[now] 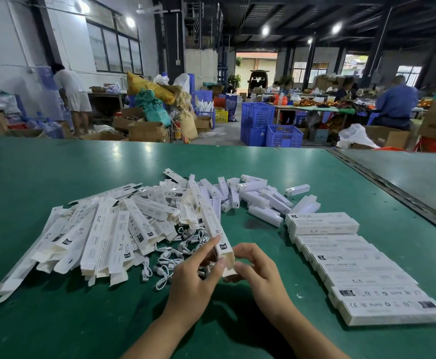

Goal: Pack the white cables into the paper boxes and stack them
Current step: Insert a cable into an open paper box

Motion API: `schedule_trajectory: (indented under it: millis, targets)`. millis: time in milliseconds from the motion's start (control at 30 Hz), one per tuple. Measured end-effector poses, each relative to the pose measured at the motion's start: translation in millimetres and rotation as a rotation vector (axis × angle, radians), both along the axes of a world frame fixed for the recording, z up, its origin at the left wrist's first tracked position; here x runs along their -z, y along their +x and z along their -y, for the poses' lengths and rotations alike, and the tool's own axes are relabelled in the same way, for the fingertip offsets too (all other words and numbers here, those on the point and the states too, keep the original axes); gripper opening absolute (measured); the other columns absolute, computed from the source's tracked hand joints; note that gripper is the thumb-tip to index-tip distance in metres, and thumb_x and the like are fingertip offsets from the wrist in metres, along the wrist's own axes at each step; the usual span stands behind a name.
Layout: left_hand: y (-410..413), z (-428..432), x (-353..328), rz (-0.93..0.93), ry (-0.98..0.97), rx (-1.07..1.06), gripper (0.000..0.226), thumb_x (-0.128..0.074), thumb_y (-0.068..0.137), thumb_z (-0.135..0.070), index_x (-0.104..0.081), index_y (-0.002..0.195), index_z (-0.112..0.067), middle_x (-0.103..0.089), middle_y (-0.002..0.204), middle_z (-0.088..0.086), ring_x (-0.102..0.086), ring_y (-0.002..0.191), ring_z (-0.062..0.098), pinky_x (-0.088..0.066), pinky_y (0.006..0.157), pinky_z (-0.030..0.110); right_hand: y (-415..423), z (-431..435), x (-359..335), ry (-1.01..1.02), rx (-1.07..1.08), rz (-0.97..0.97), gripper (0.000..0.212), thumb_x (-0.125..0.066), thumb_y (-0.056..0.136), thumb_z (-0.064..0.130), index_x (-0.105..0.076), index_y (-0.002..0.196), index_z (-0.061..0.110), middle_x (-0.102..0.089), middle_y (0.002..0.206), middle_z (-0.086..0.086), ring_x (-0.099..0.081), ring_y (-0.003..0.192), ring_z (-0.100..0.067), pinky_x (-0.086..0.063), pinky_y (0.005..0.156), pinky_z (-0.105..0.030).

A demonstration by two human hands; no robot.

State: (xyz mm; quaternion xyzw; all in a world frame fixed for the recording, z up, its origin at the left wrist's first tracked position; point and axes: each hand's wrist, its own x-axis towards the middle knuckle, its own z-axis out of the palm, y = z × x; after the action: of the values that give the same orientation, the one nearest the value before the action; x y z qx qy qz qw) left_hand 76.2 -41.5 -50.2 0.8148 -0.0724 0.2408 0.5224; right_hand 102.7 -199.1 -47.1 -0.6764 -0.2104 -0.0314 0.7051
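Green matting covers the surface in front of you. At your 10 o'clock lies a loose heap of flat white paper boxes, long and narrow, fanned out and overlapping. Just right of that heap, at about 11 o'clock and close to your hands, a tangle of short white cables rests on the surface, partly under the boxes' near ends.

Your left hand has its grip on one long white paper box, with the forefinger along its left side and the thumb pressed near its end. That box tilts away toward 12 o'clock, its open near end between your two hands. Your right hand meets it from the other side, thumb at the open mouth and fingers curled over, so its grip pinches the same box. You cannot tell whether a cable is inside.

Farther out, at 12 to 1 o'clock, small white oblong blocks lie scattered. At 2 to 3 o'clock, closed white boxes with printed labels lie in an overlapping row running toward you.
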Motion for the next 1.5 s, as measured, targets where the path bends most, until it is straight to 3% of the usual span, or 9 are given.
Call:
schedule_trajectory:
  millis: [133, 267, 367, 533, 767, 933, 1133, 1333, 1500]
  targets:
    - [1.7, -2.1, 1.5, 0.013, 0.004, 0.003, 0.042, -0.069, 0.088, -0.032, -0.056, 0.119, -0.058, -0.072, 0.098, -0.03, -0.067, 0.096, -0.006, -0.047, 0.08, 0.007, -2.2, 0.5, 1.1, -0.058, 0.031, 0.07, 0.014, -0.06, 0.085, 0.013, -0.061, 0.098, 0.017, -0.069, 0.099, -0.003, -0.07, 0.075, -0.03, -0.058, 0.069, -0.036]
    - [0.6, -2.6, 1.1, -0.011, 0.021, 0.044, 0.048, -0.072, 0.09, -0.022, -0.055, 0.121, -0.056, -0.071, 0.099, -0.029, -0.066, 0.094, -0.007, -0.045, 0.077, 0.004, -1.0, 3.1, 3.4, -0.146, 0.114, 0.145, 0.013, -0.066, 0.09, 0.011, -0.059, 0.092, 0.022, -0.068, 0.089, 0.004, -0.067, 0.066, -0.022, -0.057, 0.064, -0.039]
    - [0.9, -3.4, -0.1, -0.009, 0.017, 0.067, 0.047, -0.071, 0.091, -0.027, -0.055, 0.121, -0.059, -0.065, 0.11, -0.037, -0.064, 0.101, -0.009, -0.044, 0.081, 0.003, -1.3, 2.5, 0.9, -0.226, 0.189, 0.27, 0.017, -0.068, 0.087, 0.017, -0.058, 0.085, 0.03, -0.068, 0.085, 0.01, -0.066, 0.066, -0.012, -0.054, 0.061, -0.027]
    - [1.6, -5.5, -0.4, -0.015, -0.019, 0.067, 0.04, -0.067, 0.086, -0.053, -0.052, 0.118, -0.072, -0.069, 0.101, -0.032, -0.067, 0.093, -0.006, -0.047, 0.079, 0.005, 1.6, 0.7, 0.4, -0.299, 0.23, 0.542, 0.022, -0.067, 0.086, 0.001, -0.063, 0.085, 0.023, -0.063, 0.114, 0.012, -0.068, 0.088, -0.008, -0.059, 0.066, -0.031]
    - [7.8, -12.0, 2.7, -0.025, -0.166, 0.072, 0.04, -0.061, 0.078, -0.064, -0.057, 0.118, -0.066, -0.073, 0.094, -0.019, -0.069, 0.091, 0.0, -0.05, 0.078, 0.011, 2.3, 7.0, -2.0, -0.526, 0.151, 0.671, 0.045, -0.067, 0.08, -0.004, -0.069, 0.117, 0.02, -0.054, 0.141, 0.014, -0.063, 0.109, 0.002, -0.054, 0.087, -0.021]
    - [8.9, -12.2, 6.0, -0.093, -0.221, 0.169, 0.045, -0.063, 0.079, -0.06, -0.061, 0.124, -0.053, -0.074, 0.09, -0.015, -0.07, 0.092, 0.004, -0.051, 0.082, 0.016, -0.4, 5.2, -6.3, -0.514, 0.219, 0.738, 0.02, -0.072, 0.086, 0.019, -0.073, 0.106, 0.016, -0.064, 0.128, 0.003, -0.066, 0.104, -0.005, -0.055, 0.087, -0.024]
    - [8.8, -11.4, 5.7, -0.168, -0.269, 0.208, 0.034, -0.057, 0.088, -0.049, -0.065, 0.121, -0.053, -0.072, 0.096, -0.022, -0.066, 0.092, -0.002, -0.049, 0.082, 0.017, -3.1, 0.5, -5.2, -0.465, 0.302, 0.742, 0.023, -0.074, 0.084, 0.011, -0.066, 0.106, 0.008, -0.067, 0.105, 0.0, -0.064, 0.074, -0.004, -0.055, 0.07, -0.021]
    - [12.4, -12.1, 9.8, -0.17, -0.297, 0.201, 0.033, -0.059, 0.087, -0.041, -0.067, 0.118, -0.051, -0.07, 0.089, -0.02, -0.064, 0.087, 0.003, -0.052, 0.088, 0.032, -1.4, 1.9, -4.7, -0.465, 0.314, 0.764, 0.012, -0.074, 0.083, 0.007, -0.073, 0.095, 0.006, -0.07, 0.108, -0.003, -0.07, 0.089, -0.009, -0.058, 0.075, -0.028]
    - [13.5, -13.5, 11.6, -0.162, -0.291, 0.184, 0.032, -0.058, 0.088, -0.044, -0.066, 0.118, -0.053, -0.072, 0.093, -0.02, -0.066, 0.088, 0.001, -0.049, 0.082, 0.025, -0.3, 2.5, -3.6, -0.449, 0.285, 0.761, 0.008, -0.072, 0.085, 0.006, -0.074, 0.093, 0.008, -0.071, 0.112, -0.003, -0.07, 0.097, -0.009, -0.058, 0.079, -0.029]
